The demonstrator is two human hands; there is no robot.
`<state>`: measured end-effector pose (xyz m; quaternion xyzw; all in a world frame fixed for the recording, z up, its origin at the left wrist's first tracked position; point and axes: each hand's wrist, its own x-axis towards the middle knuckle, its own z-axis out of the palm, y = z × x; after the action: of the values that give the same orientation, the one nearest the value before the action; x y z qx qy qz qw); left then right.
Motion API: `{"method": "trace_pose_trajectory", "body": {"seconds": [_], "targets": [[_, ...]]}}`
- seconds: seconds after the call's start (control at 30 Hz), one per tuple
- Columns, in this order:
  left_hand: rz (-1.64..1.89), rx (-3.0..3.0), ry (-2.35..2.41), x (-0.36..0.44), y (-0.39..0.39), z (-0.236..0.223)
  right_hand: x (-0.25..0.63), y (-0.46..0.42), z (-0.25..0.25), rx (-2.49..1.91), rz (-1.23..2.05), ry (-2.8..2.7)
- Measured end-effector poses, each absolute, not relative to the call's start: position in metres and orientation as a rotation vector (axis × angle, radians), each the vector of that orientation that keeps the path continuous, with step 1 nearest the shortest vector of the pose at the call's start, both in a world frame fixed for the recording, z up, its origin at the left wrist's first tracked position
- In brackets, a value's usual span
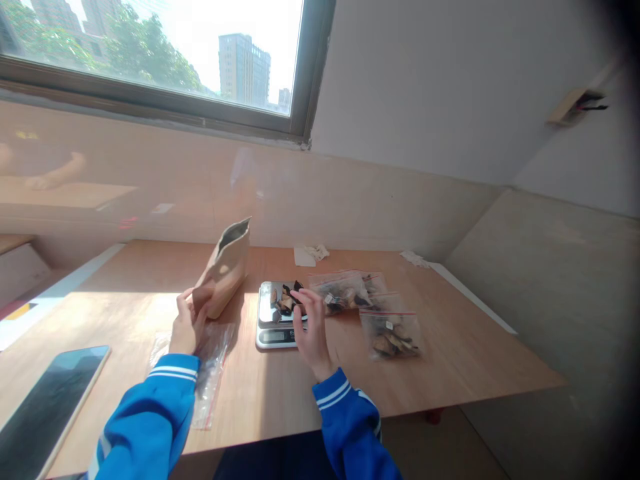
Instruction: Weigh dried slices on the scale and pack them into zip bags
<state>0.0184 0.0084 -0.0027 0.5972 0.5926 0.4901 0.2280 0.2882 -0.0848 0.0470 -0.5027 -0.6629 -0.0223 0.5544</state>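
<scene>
While the left hand [186, 325] grips a brown pouch [229, 277] left of centre, the half-open, empty right hand [313, 327] hovers at dried pieces [286, 304] on the central scale [275, 338].

Pouch, upright, brown kraft paper [233, 275]: mouth gaping at the top with a dark grey interior showing, body leaning over to the right, placed just left of the scale. Scale, low, white, rectangular, digital [265, 311]: lying flat, shiny square weighing plate at the back, dark display along the front edge. Dried pieces, curled, irregular, tan and near-black [286, 304]: loosely heaped on that plate.
</scene>
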Motion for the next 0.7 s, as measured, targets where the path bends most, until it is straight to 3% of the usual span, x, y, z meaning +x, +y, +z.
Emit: {"method": "trace_pose_trajectory", "body": {"seconds": [0.23,0.7], "targets": [[1.279,1.980,1.384,0.020,0.012,-0.010,0.273,-0.071,0.121,-0.996,0.022,-1.998],[1.252,2.004,1.357,0.020,0.013,-0.017,0.261,-0.037,0.149,-1.127,-0.084,-2.207]]}}
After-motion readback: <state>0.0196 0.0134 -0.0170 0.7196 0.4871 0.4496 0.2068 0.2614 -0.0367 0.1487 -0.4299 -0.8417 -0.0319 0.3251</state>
